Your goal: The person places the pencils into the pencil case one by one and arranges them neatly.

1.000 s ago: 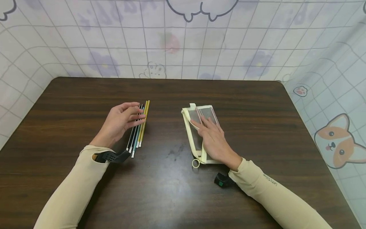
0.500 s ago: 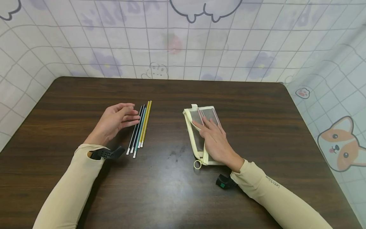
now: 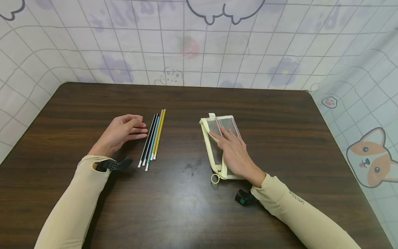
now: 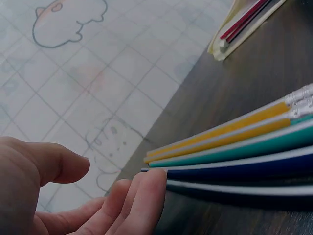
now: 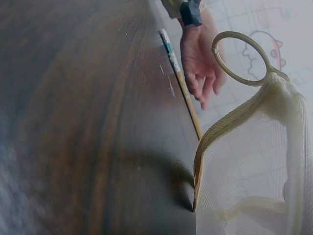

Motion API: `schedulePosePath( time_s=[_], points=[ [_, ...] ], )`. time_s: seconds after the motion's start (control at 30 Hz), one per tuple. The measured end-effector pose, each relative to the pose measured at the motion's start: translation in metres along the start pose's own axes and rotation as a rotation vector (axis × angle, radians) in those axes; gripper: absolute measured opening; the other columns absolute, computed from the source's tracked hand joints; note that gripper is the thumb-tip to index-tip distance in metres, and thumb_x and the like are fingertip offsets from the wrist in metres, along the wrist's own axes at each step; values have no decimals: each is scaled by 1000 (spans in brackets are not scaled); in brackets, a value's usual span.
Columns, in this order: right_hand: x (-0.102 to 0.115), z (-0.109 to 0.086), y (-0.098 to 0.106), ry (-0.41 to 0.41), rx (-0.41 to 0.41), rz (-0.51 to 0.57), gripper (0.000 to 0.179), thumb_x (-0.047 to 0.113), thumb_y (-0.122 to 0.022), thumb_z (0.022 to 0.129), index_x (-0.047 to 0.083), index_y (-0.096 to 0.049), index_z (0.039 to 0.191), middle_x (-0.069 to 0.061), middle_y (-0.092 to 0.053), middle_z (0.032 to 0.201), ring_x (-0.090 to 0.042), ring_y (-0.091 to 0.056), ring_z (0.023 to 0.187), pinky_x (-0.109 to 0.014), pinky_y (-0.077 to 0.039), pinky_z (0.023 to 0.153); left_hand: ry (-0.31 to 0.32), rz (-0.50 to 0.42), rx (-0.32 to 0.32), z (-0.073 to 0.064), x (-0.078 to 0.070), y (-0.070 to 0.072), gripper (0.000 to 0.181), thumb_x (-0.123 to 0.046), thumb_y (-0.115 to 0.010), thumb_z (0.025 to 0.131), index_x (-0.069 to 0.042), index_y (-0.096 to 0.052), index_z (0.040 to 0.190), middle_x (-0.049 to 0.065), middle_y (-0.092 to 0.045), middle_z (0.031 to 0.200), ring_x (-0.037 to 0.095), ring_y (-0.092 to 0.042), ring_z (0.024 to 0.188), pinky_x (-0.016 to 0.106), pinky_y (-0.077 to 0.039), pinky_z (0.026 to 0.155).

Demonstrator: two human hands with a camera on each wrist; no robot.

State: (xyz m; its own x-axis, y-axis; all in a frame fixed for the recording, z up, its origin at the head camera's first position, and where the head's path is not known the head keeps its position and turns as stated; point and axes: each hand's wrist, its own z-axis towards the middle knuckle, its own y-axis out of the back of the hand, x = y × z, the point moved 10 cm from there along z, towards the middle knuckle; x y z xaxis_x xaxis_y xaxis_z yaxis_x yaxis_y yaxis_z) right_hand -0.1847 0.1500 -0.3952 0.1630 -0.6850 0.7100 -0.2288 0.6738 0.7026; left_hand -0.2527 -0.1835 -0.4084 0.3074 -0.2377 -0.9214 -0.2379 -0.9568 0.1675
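The pencils (image 3: 153, 139) are lying side by side on the dark surface (image 3: 186, 214), eraser ends toward me. My left hand (image 3: 119, 134) is sitting just beside them, fingers loosely bent, holding nothing. My right hand (image 3: 234, 152) is resting on the mesh pouch (image 3: 214, 148), fingers spread. Behind, a gridded, printed backdrop (image 3: 211, 65) is rising.

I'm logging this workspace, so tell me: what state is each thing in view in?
Left grip: open, holding nothing, beside the pencils.
Right grip: open, resting on the pouch.
Pencils: lying side by side on the table.
Pouch: lying down, partly covered.
Zip: appears open, its edges apart.
Zip ring: free, at the pouch's near end.
Sleeves: reaching both wrists.
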Motion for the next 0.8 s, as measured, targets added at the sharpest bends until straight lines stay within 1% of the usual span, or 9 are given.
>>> schedulePosePath(
  time_s=[0.1, 0.33, 0.47, 0.63, 0.7, 0.8],
  points=[
    [0, 0, 0, 0, 3, -1, 54, 26, -21, 108, 32, -44, 156, -5, -21, 174, -38, -7, 164, -68, 0, 131, 8, 16, 0, -1, 1, 2, 59, -32, -52, 109, -2, -35, 156, 10, -56, 125, 7, -69, 102, 26, -64, 93],
    [1, 0, 0, 2, 5, -2, 53, 27, -20, 109, 31, -44, 157, -7, -20, 174, -38, -7, 164, -68, -1, 130, 5, 86, -12, -2, -3, 4, 57, -34, -55, 108, -1, -41, 152, 17, -55, 134, 6, -72, 99, 26, -65, 91],
    [0, 0, 1, 0, 7, 2, 53, 28, -20, 109, 31, -44, 157, -8, -20, 174, -38, -6, 164, -69, 0, 130, 5, 106, -16, -3, -4, 6, 56, -34, -56, 107, 0, -43, 150, 14, -56, 130, 4, -72, 96, 24, -65, 90],
    [0, 0, 0, 1, 7, 4, 53, 28, -20, 109, 30, -44, 157, -8, -20, 174, -37, -7, 164, -68, 0, 130, 13, 126, 4, -1, -1, 5, 53, -31, -57, 107, 3, -46, 146, 9, -61, 121, 4, -73, 92, 24, -65, 88],
    [0, 0, 0, 3, 6, 4, 53, 28, -20, 109, 30, -44, 157, -9, -20, 174, -37, -7, 164, -68, -1, 130, 20, 139, 4, -1, 0, 4, 52, -30, -58, 106, 2, -48, 145, 10, -61, 123, 4, -73, 92, 23, -65, 87],
    [0, 0, 0, 6, 8, 3, 53, 28, -20, 110, 30, -44, 157, -9, -20, 174, -37, -7, 164, -68, -1, 130, 19, 173, -7, -2, -1, 4, 51, -31, -58, 106, 2, -49, 145, 15, -60, 129, 3, -73, 92, 22, -65, 87]
  ],
)
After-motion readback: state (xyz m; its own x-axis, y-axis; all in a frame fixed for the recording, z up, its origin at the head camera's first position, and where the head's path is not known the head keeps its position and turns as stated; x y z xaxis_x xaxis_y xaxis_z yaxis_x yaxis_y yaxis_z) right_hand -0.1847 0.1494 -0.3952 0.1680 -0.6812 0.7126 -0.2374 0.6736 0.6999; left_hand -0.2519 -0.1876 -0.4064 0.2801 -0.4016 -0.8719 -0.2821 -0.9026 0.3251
